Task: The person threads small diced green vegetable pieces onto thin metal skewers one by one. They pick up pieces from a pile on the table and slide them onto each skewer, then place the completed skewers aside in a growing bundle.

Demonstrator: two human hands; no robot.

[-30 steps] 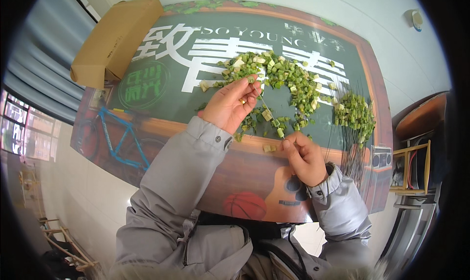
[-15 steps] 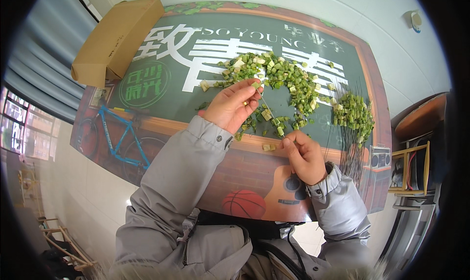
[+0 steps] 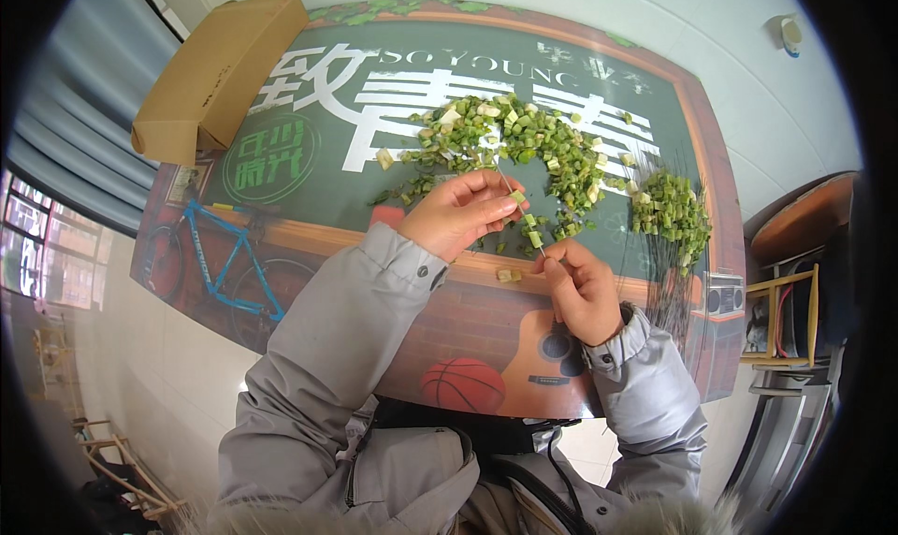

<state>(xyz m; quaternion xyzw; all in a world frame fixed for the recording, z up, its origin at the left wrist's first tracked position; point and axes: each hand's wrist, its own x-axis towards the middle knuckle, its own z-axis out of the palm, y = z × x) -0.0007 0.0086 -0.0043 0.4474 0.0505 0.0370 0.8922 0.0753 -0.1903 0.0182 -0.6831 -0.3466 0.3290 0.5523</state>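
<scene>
Over the near middle of the printed table, my left hand point(image 3: 454, 217) pinches a cut green stem piece point(image 3: 517, 197) that sits around a thin dark skewer. Further pieces point(image 3: 533, 232) are threaded below it, towards the skewer's lower end. My right hand point(image 3: 584, 294) is closed on that lower end between thumb and forefinger. Just beyond my hands lies a curved, loose heap of chopped green stems point(image 3: 561, 156). To the right, a bunch of loaded skewers point(image 3: 670, 212) rests with its green pieces at the far end and bare sticks pointing towards me.
A brown cardboard box point(image 3: 220, 77) stands at the table's far left corner. Two pale stem bits point(image 3: 508, 275) lie near my right hand. Beyond the table's right edge is a wooden-framed chair point(image 3: 784, 315); a blue-grey curtain point(image 3: 94, 105) hangs at the left.
My left hand has slid down along the skewer with the stem piece, nearing my right hand and the threaded pieces. My right hand has stayed about where it was.
</scene>
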